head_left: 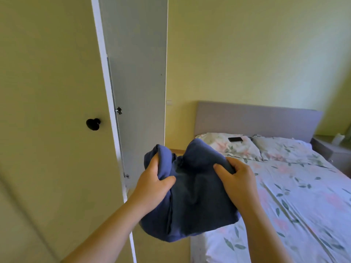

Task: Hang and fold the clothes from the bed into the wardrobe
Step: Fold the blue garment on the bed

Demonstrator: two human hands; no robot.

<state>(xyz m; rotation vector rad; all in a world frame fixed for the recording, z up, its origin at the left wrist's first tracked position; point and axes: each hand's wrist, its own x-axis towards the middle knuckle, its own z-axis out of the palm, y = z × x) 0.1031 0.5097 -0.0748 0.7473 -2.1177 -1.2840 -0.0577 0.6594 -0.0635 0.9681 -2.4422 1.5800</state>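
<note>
The head camera, the only 1 here, looks down over 2 bare forearms reaching forward. The left hand (153,184) and the right hand (237,179) are apart, each clamped on the same dark blue garment (195,198). The left hand grips a bunched fold near the cloth's left side, thumb on the near face and fingers hidden behind it. The right hand pinches the cloth's right side, thumb pointing inward and fingers curled over the top. The garment is roughly folded and held in the air between the hands; its upper edge rises in 2 humps and its lower part hangs below the wrists. It hangs over the near left edge of the bed (296,202) and just in front of the wardrobe, touching neither as far as can be seen. On the left stands a pale wardrobe door (47,92) with a round black knob (93,124). Right of its white edge is a grey panel (136,73) carrying a metal hinge (119,110); whether that panel is an inner wall or an open door cannot be told. The bed has a floral sheet, a grey headboard (256,120) and 2 floral pillows; a dark phone (235,139) lies on the left pillow (218,147), beside the right pillow (284,151). A nightstand (334,150) stands at the far right.
</note>
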